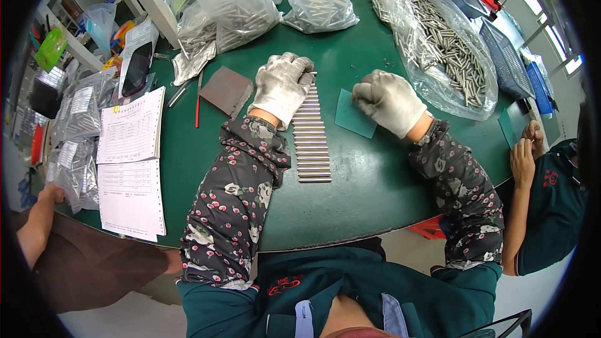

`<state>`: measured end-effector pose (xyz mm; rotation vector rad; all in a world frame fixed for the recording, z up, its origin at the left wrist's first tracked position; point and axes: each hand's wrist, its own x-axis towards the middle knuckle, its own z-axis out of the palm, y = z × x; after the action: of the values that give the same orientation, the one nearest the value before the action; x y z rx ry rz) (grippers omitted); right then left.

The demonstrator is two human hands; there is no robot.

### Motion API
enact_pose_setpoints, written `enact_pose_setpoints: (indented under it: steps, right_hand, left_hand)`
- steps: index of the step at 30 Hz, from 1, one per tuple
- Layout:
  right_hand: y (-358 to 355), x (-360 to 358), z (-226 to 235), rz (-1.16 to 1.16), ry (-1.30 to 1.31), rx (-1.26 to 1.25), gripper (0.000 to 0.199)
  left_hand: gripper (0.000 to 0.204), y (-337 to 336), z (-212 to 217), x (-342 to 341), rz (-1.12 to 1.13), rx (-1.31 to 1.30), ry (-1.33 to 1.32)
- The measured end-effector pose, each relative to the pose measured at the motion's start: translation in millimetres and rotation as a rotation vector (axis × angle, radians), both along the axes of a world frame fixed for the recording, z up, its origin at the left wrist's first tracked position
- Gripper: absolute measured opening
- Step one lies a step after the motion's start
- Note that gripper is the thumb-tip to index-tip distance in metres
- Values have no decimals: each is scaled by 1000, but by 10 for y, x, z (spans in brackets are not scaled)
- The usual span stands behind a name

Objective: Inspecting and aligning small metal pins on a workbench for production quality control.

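A row of shiny metal pins [312,144] lies side by side on the green table, running away from me. My left hand [280,87], in a whitish work glove, is closed at the row's far end. The tip of a metal pin pokes out beside its fingertips; the rest is covered by the glove. Farther right, my right hand [389,103], gloved too, is curled closed over the edge of a green sheet [354,114]. Whatever its fingers may hold is hidden.
A brown square pad [226,91], a red pen [198,103] and printed papers [130,163] lie left. Bags of pins [320,0] stand at the back. An opened bag [444,50] spills pins at right, near blue baskets [506,59]. Other people's hands [523,156] flank the table.
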<state>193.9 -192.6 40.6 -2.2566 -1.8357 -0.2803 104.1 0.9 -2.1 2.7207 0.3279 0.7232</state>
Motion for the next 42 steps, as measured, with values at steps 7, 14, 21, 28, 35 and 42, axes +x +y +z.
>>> enact_pose_setpoints:
  steps: [7, 14, 21, 28, 35, 42]
  right_hand:
    - [-142, 318, 55, -223, 197, 164, 10]
    - [-115, 131, 106, -35, 100, 132, 11]
    - [51, -90, 80, 62, -290, -234, 12]
    - [70, -218, 69, 128, -663, -395, 15]
    - [55, -242, 83, 175, -738, -377, 15]
    - [8, -177, 36, 169, -688, -324, 16]
  left_hand:
    - [19, 27, -28, 6, -21, 0, 10]
    - [17, 42, -30, -6, -18, 3, 15]
    - [16, 8, -21, -4, -10, 19, -41]
    - [17, 22, -25, -6, -5, 5, -26]
    - [17, 23, -35, 5, -4, -5, -17]
    - [17, -13, -8, 6, 5, -14, 26]
